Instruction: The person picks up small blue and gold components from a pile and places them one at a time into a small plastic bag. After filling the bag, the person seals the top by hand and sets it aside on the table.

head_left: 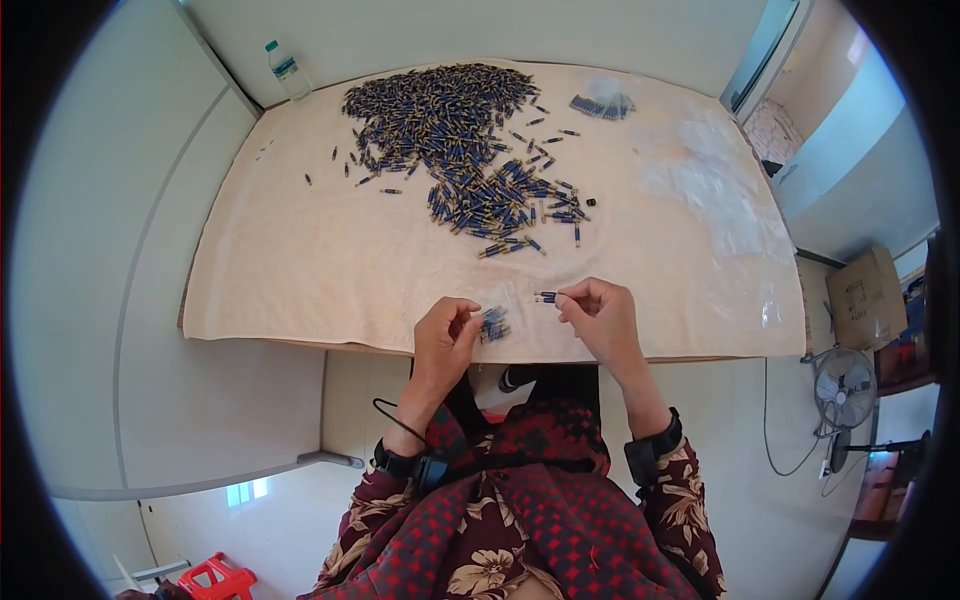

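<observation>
Tubes: one large pile, too many to count, on the table's far half; slim, dark blue with gold-coloured ends, strays scattered at its edges.
Right hand: one; thumb and fingers pinch a few tubes, about two or three, exact count hidden by the fingertips; hand near the table's front edge.
Left hand: one; fingers curled, thumb beside the bag; whether it grips cannot be told; hand.
Bag: one, clear plastic, tubes inside, between the hands; left edge partly covered by fingers.
Packet: one, clear, filled, far right.
Film: clear, crinkled sheets, uncounted, right side.
Bottle: one, clear, green cap, far left corner.
Cloth: one, cream, soft-looking, under everything.
Floor: one silver fan, one cardboard box, one red stool.
</observation>
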